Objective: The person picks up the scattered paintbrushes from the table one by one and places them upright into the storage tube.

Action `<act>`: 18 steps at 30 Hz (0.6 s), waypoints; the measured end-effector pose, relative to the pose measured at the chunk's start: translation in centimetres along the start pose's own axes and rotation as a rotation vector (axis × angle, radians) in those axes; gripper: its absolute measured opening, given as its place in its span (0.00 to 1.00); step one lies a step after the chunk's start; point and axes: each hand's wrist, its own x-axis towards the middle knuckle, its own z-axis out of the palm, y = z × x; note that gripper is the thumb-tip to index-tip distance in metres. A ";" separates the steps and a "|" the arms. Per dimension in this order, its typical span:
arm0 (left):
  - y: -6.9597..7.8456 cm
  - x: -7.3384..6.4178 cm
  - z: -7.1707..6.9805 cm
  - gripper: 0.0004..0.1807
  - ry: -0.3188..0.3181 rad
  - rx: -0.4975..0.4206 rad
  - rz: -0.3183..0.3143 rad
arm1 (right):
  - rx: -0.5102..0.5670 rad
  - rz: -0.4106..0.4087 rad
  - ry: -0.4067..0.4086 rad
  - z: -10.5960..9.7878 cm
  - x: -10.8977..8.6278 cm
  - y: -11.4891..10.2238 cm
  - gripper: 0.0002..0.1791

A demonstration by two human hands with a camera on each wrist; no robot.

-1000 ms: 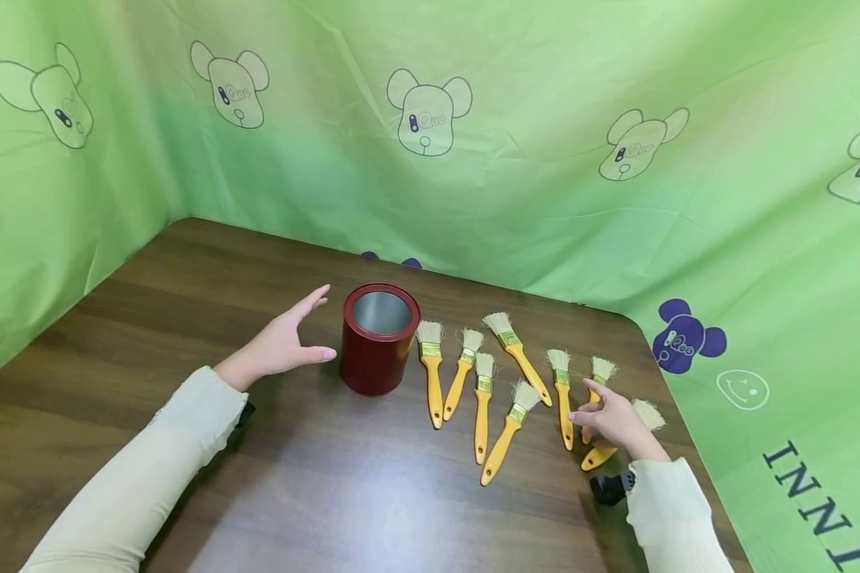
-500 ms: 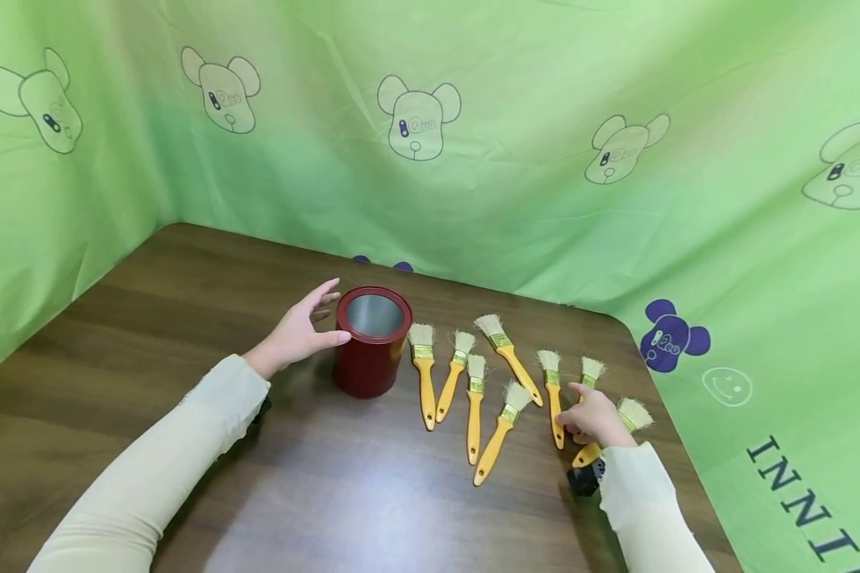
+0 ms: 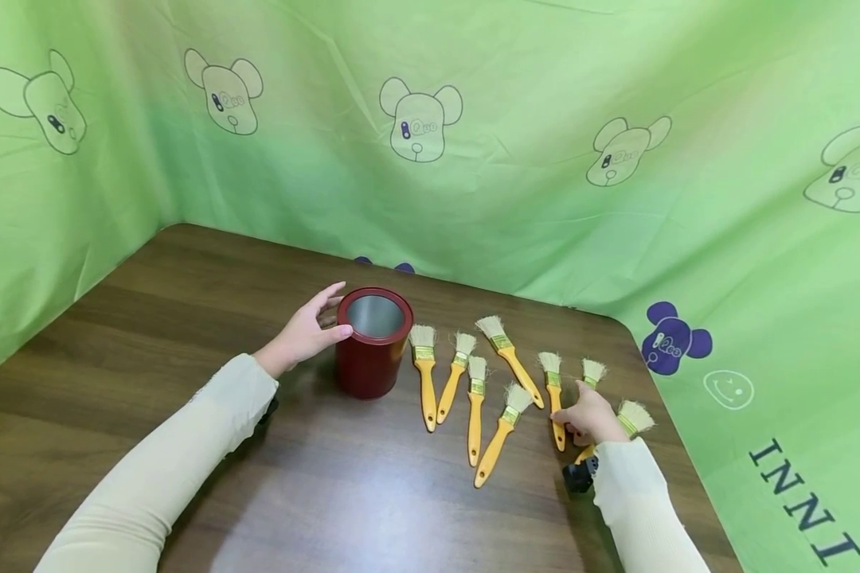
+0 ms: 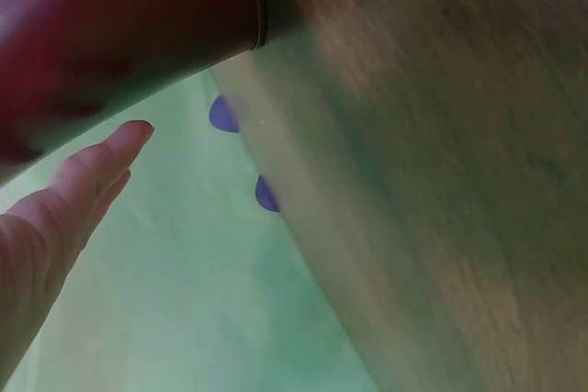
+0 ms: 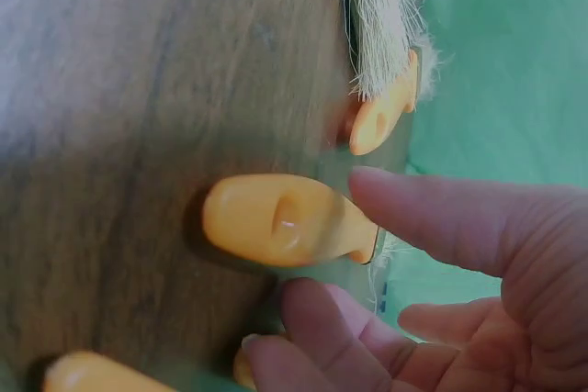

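Note:
A red can [image 3: 369, 366] with an open top stands upright near the middle of the table. At its left side is my left hand [image 3: 302, 334], thumb tip at the rim and fingers reaching behind; in the left wrist view the fingers [image 4: 101, 162] extend nearly straight beside the can. On the right, my right hand [image 3: 591, 415] is low over a paintbrush [image 3: 556, 398] with a yellow handle and pale bristles. In the right wrist view that handle [image 5: 266, 218] lies between the thumb and the fingertips, with a small gap at the fingers. Part of another paintbrush [image 3: 593, 371] is hidden under the hand.
Several more paintbrushes lie between the can and my right hand, among them one [image 3: 424, 374] beside the can and one [image 3: 502, 438] slanting forward. Another paintbrush [image 3: 634, 418] lies by my right wrist. Green printed cloth [image 3: 416, 207] hangs around the brown table [image 3: 150, 318].
My left hand has moved right to the can, its thumb reaching the rim. The right hand has shifted left and down to the paintbrush handle. The view has turned slightly.

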 end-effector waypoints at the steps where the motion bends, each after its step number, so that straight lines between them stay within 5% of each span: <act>1: 0.0 0.0 0.0 0.47 0.002 -0.004 -0.008 | 0.009 0.002 -0.002 0.0 0.1 0.0 0.50; 18: -0.2 0.4 0.8 0.46 -0.011 0.032 -0.036 | 0.107 -0.003 0.008 1.8 0.5 -0.5 0.39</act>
